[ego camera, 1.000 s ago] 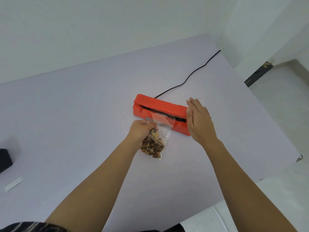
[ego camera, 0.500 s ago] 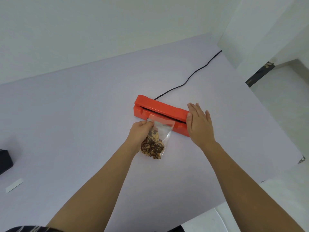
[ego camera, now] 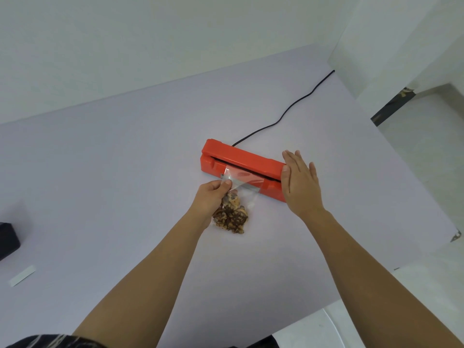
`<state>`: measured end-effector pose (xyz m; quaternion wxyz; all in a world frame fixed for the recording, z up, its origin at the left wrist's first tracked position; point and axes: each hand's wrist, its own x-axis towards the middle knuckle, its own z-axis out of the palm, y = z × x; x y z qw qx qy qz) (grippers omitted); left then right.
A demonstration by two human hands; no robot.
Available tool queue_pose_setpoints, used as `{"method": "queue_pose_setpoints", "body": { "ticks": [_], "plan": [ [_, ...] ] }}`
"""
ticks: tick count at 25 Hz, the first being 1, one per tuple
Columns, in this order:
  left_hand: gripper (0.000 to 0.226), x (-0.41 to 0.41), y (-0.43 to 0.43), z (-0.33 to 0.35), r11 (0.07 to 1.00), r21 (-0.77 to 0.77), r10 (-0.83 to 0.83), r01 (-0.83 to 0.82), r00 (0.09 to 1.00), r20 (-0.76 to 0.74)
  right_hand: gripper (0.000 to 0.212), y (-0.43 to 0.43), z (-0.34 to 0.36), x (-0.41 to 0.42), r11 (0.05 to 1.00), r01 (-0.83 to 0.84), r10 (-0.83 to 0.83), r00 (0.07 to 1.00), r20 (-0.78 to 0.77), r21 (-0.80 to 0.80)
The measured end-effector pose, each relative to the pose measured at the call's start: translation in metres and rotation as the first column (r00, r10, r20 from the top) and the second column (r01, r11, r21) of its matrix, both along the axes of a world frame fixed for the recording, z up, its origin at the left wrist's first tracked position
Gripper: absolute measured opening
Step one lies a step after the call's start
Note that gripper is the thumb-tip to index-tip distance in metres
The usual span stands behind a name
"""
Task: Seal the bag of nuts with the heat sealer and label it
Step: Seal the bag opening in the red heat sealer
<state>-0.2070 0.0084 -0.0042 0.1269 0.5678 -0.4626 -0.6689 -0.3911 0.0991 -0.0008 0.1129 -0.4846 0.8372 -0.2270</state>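
**Now: bag mouth in sealer, right hand flat on its end**

Sealer (ego camera: 241, 163) – red, long, set at a slant near mid-table (ego camera: 113, 184). A dark slot shows between its lid and base. A black cord (ego camera: 288, 114) leaves its back and runs to the far right corner of the table.

Bag (ego camera: 244, 189) – clear plastic. Its top end lies in the sealer's slot, about the middle of the slot's length. Its lower end rests on the table on the near side of the sealer. The nuts (ego camera: 231, 217) sit bunched in that lower end, brown and tan; the upper part of the bag is clear and flat.

Left hand (ego camera: 212, 197): fingers curled, thumb on top, pinching the bag's left edge just in front of the sealer.

Right hand (ego camera: 300, 182): palm down, fingers straight and close together, laid over the sealer's right end. The thumb lies along the lid's end. It holds nothing. Cannot tell whether it bears down on the lid.

Far left, well apart from the work: a white strip (ego camera: 22, 275) flat on the table near its front edge, and a black object (ego camera: 7, 239) cut off by the frame.
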Motion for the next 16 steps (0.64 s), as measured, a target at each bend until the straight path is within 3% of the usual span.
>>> {"method": "queue_pose_setpoints", "body": {
  "ticks": [16],
  "plan": [
    [0.028, 0.0009, -0.0011, -0.0025, 1.0, -0.006, 0.015, -0.015, 1.0, 0.0, 0.05, 0.0001, 0.0004, 0.001, 1.0, -0.005, 0.005, 1.0, 0.018, -0.013]
  ]
}}
